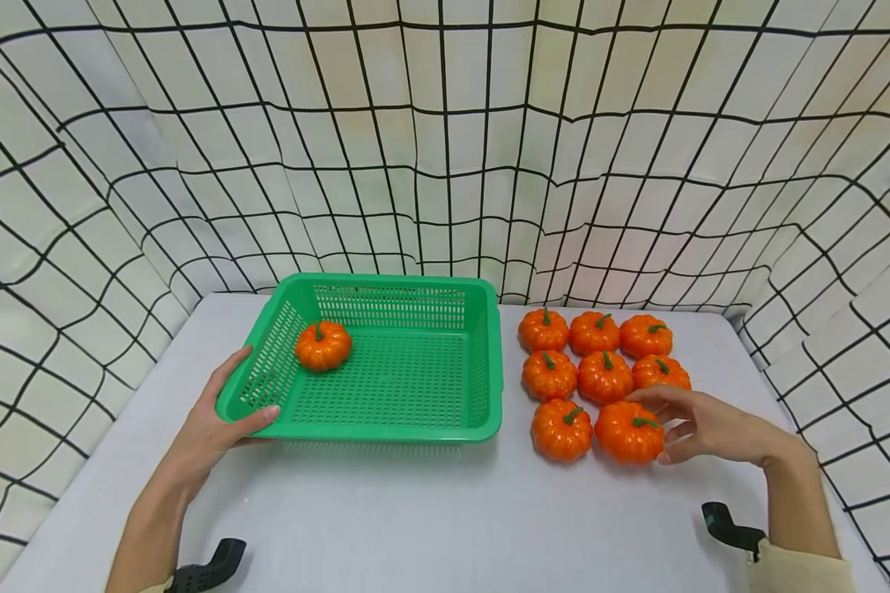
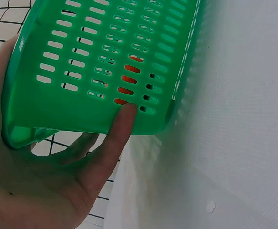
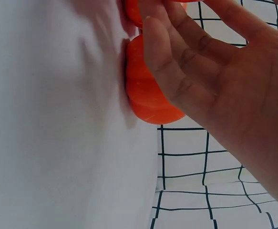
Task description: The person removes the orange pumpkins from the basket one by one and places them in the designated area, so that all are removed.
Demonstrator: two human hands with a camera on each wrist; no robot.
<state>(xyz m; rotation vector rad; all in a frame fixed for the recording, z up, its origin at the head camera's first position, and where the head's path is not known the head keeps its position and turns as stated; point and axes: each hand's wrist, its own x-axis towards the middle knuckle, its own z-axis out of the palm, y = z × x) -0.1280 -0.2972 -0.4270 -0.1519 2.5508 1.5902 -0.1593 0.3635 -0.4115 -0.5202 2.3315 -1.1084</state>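
Note:
A green plastic basket [image 1: 386, 432] with slotted walls stands left of centre, with one small orange pumpkin [image 1: 324, 346] inside at its left. My left hand [image 1: 218, 416] grips the basket's front left corner, thumb over the rim; the left wrist view shows the fingers around the slotted basket wall [image 2: 77, 112]. At the right, my right hand [image 1: 712, 424] holds the front right pumpkin [image 1: 630, 434] between thumb and fingers. In the right wrist view that pumpkin is mostly cut off at the top, and another pumpkin [image 3: 150, 95] sits behind the fingers.
Several more orange pumpkins with green stems stand in rows right of the basket, among them a front one [image 1: 561, 430] beside the held pumpkin. A white table [image 1: 430, 519] lies under everything. White cloth with a black grid net [image 1: 460, 148] encloses the back and sides.

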